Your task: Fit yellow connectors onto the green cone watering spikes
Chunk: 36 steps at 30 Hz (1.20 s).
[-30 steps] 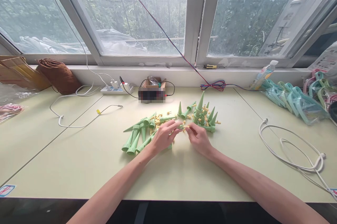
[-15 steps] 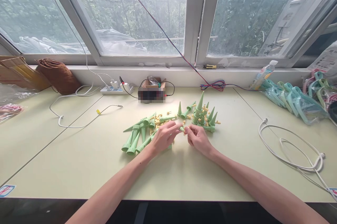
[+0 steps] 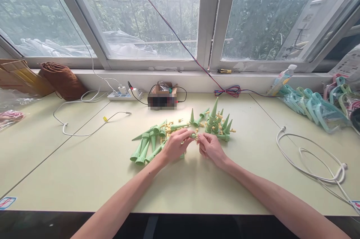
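While the left hand (image 3: 177,145) pinches a small green piece (image 3: 194,135) at its fingertips, here's the right hand (image 3: 212,146) straight across from it, thumb and finger closed on a tiny yellow piece (image 3: 197,138). Green to the left, yellow to the right, touching or very nearly so, in the narrow gap between the hands above the tabletop (image 3: 194,190)! The green one's long axis? Fingers cover too much to call it, but its exposed end sits on the right, towards the other grip. Over on the left, tumbled green cones (image 3: 142,149) crowd the left hand; upright cones (image 3: 213,116) stand just on the far side of the right.
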Tool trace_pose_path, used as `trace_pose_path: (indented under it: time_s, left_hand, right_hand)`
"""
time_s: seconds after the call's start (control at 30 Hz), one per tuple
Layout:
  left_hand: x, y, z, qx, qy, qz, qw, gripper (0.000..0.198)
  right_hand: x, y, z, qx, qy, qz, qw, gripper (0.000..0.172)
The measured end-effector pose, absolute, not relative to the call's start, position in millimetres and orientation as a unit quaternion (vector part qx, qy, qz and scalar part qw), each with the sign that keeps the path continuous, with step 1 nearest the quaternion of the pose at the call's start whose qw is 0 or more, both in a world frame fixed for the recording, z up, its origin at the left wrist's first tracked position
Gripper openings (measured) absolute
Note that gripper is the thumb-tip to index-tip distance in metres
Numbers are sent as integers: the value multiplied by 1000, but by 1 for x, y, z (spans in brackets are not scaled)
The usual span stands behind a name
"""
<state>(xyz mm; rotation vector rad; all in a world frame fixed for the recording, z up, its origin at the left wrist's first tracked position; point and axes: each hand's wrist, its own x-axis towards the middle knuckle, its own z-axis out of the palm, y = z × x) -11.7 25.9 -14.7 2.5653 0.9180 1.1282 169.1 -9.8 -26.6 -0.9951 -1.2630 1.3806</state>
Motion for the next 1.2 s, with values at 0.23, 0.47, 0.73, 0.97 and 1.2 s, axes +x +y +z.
trace_pose_path:
  time_s: [0.23, 0.47, 0.73, 0.97, 1.2]
  left_hand:
    - [-10, 26, -7, 841, 323, 396, 179, 26]
    - [-9, 23, 1, 821, 312, 394, 272, 27]
    - [-10, 23, -3, 812, 323, 380, 303, 29]
    - [-10, 24, -5, 838, 312, 373, 246, 32]
    - [-10, 23, -14, 861, 299, 368, 182, 20]
  right_hand:
    - [174, -13, -25, -445, -666, 328, 501, 29]
    - [182, -3, -35, -403, -755, 177, 486, 22]
    - [184, -1, -37, -384, -773, 114, 493, 25]
    - [182, -1, -39, -383, -751, 157, 515, 26]
    - [177, -7, -34, -439, -654, 343, 512, 35]
